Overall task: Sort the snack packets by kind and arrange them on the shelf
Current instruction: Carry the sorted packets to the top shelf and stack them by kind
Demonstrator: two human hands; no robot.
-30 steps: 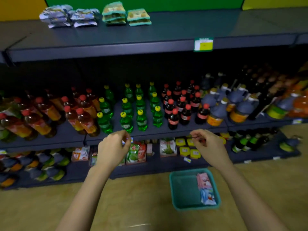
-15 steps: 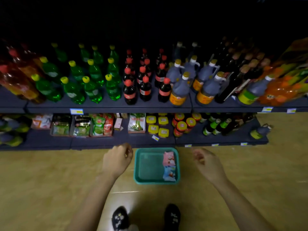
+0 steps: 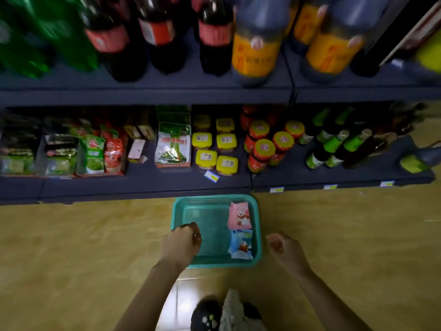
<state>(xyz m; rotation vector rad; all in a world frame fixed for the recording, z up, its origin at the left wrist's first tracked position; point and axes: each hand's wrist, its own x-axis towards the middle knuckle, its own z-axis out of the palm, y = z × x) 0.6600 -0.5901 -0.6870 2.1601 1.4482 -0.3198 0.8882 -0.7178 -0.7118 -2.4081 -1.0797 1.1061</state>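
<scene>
A teal plastic basket (image 3: pixel 181 211) sits on the floor in front of the bottom shelf. Inside it, along the right side, lie a pink snack packet (image 3: pixel 239 215) and, nearer to me, a light blue snack packet (image 3: pixel 241 244). My left hand (image 3: pixel 182 246) hovers over the basket's near left corner with its fingers curled and nothing in it. My right hand (image 3: pixel 285 252) is just right of the basket, level with the blue packet, fingers loosely curled and holding nothing.
The bottom shelf (image 3: pixel 148 185) holds seasoning packets, yellow-lidded jars (image 3: pixel 216 150), red-lidded jars (image 3: pixel 265 145) and green-capped bottles (image 3: pixel 334 144). Above it stand cola bottles (image 3: pixel 213 34) and large dark bottles with orange labels (image 3: pixel 255 48). My feet (image 3: pixel 207 315) are on the tan floor.
My head has dropped and moved in towards the floor; the top shelf with its stacked packets is out of view. Both hands came down from shelf height to the basket.
</scene>
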